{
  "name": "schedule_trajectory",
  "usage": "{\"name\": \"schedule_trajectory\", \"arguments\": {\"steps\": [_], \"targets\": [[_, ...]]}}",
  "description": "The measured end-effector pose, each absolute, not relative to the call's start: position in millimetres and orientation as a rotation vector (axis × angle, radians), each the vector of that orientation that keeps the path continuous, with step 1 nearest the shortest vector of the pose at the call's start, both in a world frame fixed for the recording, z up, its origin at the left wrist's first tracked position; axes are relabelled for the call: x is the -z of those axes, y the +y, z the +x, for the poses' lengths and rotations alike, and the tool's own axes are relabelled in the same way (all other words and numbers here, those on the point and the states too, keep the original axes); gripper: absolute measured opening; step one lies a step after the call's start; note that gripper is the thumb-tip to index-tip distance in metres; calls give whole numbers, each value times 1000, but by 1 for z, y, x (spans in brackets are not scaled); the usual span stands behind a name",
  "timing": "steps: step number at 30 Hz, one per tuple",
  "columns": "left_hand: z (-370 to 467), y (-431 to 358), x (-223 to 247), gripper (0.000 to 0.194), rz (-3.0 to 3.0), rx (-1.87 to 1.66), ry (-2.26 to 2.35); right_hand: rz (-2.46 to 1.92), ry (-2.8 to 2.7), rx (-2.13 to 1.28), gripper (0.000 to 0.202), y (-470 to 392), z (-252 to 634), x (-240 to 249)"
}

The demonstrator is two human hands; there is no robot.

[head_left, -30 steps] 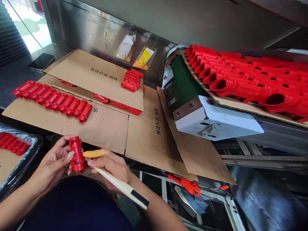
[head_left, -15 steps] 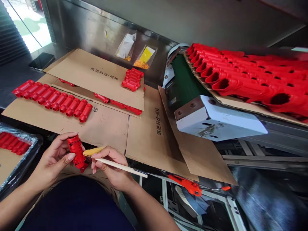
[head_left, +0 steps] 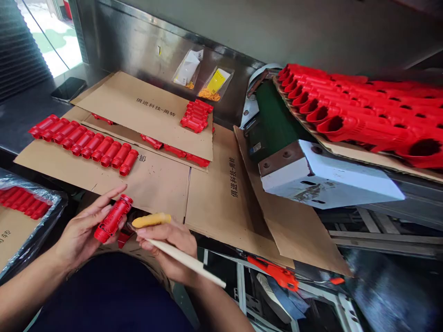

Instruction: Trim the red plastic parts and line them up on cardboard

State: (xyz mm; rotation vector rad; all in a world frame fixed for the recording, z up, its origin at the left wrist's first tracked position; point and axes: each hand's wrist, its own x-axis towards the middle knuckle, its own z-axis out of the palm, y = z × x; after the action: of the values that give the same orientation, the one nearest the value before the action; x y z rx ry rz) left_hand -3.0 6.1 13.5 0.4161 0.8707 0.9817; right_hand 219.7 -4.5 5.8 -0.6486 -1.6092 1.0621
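My left hand (head_left: 81, 230) holds a red ribbed plastic tube (head_left: 113, 218), tilted, between thumb and fingers over my lap. Just right of it, my right hand (head_left: 171, 246) is closed around a pale stick (head_left: 188, 260) that points down to the right. A yellow finger cover (head_left: 151, 220) sits on a finger of that hand. The tube and the right hand are apart. Beyond the hands, a row of several red tubes (head_left: 86, 143) lies on a cardboard sheet (head_left: 159, 184).
More cardboard with red parts (head_left: 196, 115) lies behind. A phone (head_left: 68, 88) and two plastic bags (head_left: 216, 83) are at the back. A green conveyor (head_left: 275, 120) and stacked red parts (head_left: 363, 106) stand right. A plastic-lined tray (head_left: 57, 203) is at left.
The red tube has turned in my left hand, now leaning with its upper end to the right. My right hand has moved slightly right, away from the tube. The whole view has shifted a little.
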Motion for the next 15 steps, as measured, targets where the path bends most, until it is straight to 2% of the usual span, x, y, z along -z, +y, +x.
{"name": "schedule_trajectory", "arguments": {"steps": [1, 3, 8, 15], "targets": [[1, 6, -15, 50, 356, -923, 855, -653, -1712, -879, 17, -4, 218, -9], [7, 5, -16, 46, 304, -838, 851, -558, -1827, -720, 25, -3, 212, -10], [16, 4, -18, 50, 308, -818, 926, -511, -1882, -709, 34, -2, 200, -1], [18, 5, -20, 53, 299, -812, 943, -523, -1869, -668, 24, -1, 199, 1]]}}
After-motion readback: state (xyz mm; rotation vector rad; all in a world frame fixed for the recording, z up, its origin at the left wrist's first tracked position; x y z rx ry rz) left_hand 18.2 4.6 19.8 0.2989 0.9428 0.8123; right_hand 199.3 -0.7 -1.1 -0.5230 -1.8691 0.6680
